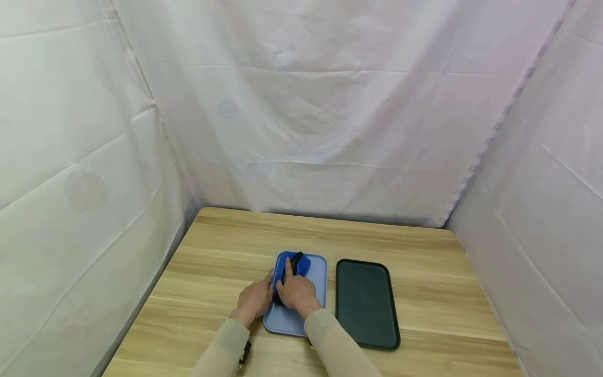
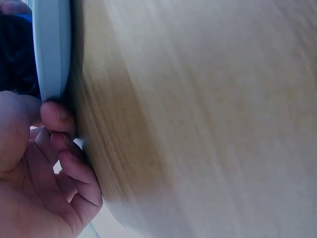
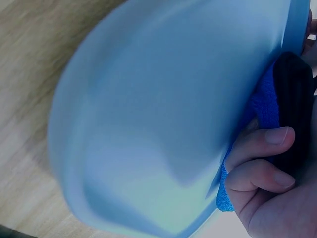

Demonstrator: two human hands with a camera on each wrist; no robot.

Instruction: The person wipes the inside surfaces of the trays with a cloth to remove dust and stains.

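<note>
A light blue tray point(image 1: 317, 272) lies on the wooden table, nearest the two hands. My left hand point(image 1: 256, 299) pinches its left rim, with the thumb above and a fingertip at the outer edge in the left wrist view. On the tray's left side is a blue, towel-like pad point(image 3: 267, 101) with a smooth black band or handle point(image 3: 294, 84) along it. My right hand point(image 1: 298, 291) grips this pad from above. Two fingers point(image 3: 260, 176) curl against it in the right wrist view, while the index finger points forward along it in the head view. The hand hides part of the pad.
To the right of the blue tray, a dark green-black tray point(image 1: 365, 301) lies on the table point(image 1: 433, 283), a narrow gap between them. Pale cloth curtains point(image 1: 325, 115) hang behind the table and on both sides.
</note>
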